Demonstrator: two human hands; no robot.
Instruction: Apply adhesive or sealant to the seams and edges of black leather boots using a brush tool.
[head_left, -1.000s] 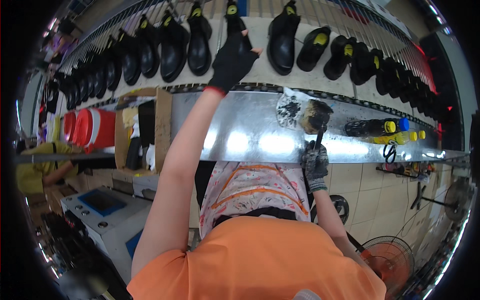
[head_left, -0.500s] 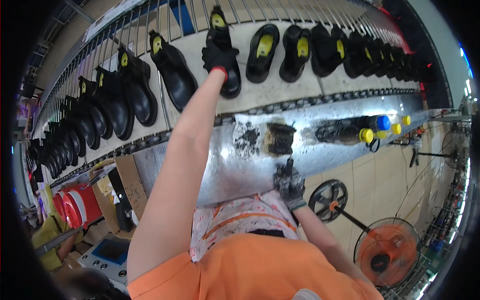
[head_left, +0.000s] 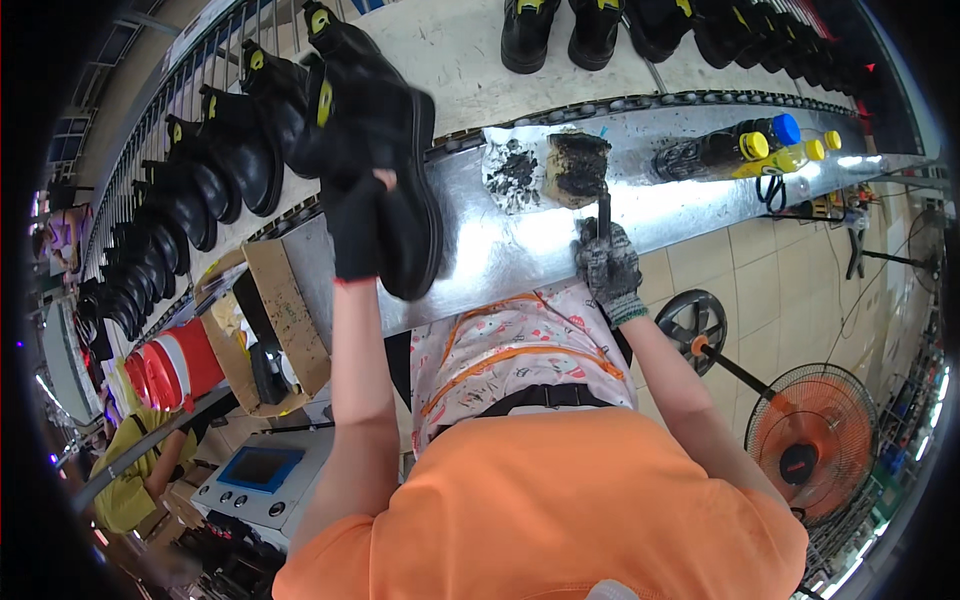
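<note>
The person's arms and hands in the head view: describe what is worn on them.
The left hand wears a black glove with a thin red cuff edge. The right hand wears a grey speckled knit glove with a greenish ribbed cuff. Both forearms are bare below short orange sleeves.

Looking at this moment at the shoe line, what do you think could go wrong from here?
1. The left hand holds the black boot up off the metal bench; a weak grip might drop it.
2. The right hand holds a dark-smeared tool by the blackened block; it could smear the boot.
</note>
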